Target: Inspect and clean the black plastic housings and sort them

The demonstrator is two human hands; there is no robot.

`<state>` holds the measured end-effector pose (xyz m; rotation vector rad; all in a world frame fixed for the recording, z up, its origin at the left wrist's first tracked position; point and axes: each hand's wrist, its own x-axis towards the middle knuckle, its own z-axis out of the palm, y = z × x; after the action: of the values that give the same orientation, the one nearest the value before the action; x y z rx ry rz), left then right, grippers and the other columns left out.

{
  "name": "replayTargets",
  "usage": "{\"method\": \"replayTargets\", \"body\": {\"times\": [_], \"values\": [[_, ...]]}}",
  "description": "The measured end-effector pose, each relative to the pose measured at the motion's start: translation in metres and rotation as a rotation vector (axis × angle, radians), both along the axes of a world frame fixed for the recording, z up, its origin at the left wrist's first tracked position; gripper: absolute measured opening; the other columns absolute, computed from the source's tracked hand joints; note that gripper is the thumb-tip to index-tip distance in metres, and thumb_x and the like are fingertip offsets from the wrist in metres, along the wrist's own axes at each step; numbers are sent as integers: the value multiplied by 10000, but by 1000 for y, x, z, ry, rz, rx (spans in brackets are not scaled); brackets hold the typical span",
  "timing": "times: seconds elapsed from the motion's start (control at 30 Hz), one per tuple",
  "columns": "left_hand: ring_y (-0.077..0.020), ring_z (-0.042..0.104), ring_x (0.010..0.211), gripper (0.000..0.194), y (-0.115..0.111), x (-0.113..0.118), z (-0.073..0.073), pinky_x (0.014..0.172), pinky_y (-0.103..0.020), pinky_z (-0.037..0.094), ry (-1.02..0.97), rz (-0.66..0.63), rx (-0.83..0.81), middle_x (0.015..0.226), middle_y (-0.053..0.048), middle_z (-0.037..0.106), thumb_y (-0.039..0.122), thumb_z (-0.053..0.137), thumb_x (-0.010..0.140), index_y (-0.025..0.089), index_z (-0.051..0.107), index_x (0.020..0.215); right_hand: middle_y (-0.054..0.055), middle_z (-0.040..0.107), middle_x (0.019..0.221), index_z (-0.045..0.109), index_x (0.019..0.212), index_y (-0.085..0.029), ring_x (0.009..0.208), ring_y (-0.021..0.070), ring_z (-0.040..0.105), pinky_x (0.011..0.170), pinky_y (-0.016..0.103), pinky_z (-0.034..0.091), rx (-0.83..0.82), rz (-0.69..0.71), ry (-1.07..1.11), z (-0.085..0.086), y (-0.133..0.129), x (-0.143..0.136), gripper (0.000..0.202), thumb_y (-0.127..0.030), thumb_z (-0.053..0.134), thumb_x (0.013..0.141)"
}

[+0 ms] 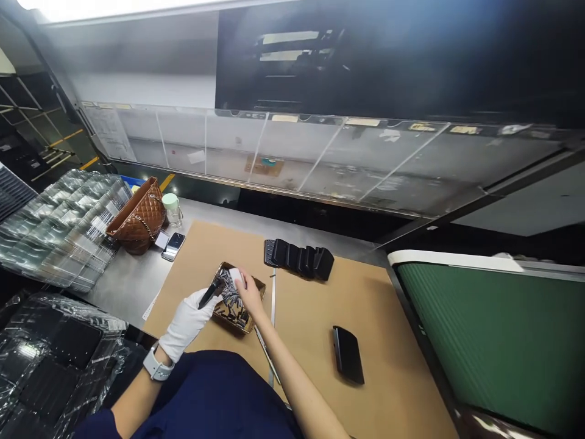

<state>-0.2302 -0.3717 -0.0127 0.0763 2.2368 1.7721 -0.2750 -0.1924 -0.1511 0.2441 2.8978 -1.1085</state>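
My left hand (191,314), in a white glove with a watch at the wrist, is closed around a dark, narrow piece (209,294) that tilts up toward the right. My bare right hand (249,291) pinches a small white piece (236,277), perhaps a cloth or card. Both hands are over a shallow cardboard box (241,328) filled with many small grey and dark cylindrical parts (231,292). Fingers partly hide the held pieces, so I cannot tell their exact kind.
Several black plastic pieces (299,259) stand in a row behind the box; another black piece (349,355) lies to the right. A brown handbag (141,216), lidded jar (172,210) and phone (173,246) are at left. A green conveyor belt (493,329) runs along the right.
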Motion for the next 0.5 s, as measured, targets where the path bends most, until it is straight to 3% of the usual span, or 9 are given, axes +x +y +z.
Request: {"method": "replayTargets", "body": {"times": [0.13,0.23,0.3,0.43,0.5], "values": [[-223,633,952,351,-1,-4,-13,877,-316,468,2,-103,-132,951,-60,731,435,500,847,176,687,992,78,507,1387,482,1366,-235,1282,225,453,1067,415,380,-260,177,294,47,-13,23,479,-377,306,944],[-206,622,822,354,-2,-6,-21,767,-293,479,22,-145,-201,846,-53,721,445,478,841,163,682,907,103,438,1426,487,1370,-249,1307,278,405,1065,495,360,-218,308,524,74,-27,43,486,-336,392,902],[-190,602,739,354,-3,-5,-22,699,-279,469,24,-164,-250,787,-49,709,448,465,837,163,676,847,116,425,1425,522,1343,-249,1287,304,411,1044,526,368,-120,356,588,84,-31,48,501,-284,435,851],[-180,589,709,369,-3,-3,-18,676,-274,457,24,-159,-288,780,-44,702,471,442,855,182,671,860,135,544,1256,597,1268,-223,1149,281,513,955,489,453,-50,235,552,92,-34,43,483,-218,414,821],[-187,587,690,351,-4,-4,-18,656,-286,462,33,-148,-327,755,-62,697,452,467,845,170,674,831,132,534,1263,612,1252,-233,1162,283,498,973,485,435,-21,275,581,95,-39,41,488,-210,459,789]]}}
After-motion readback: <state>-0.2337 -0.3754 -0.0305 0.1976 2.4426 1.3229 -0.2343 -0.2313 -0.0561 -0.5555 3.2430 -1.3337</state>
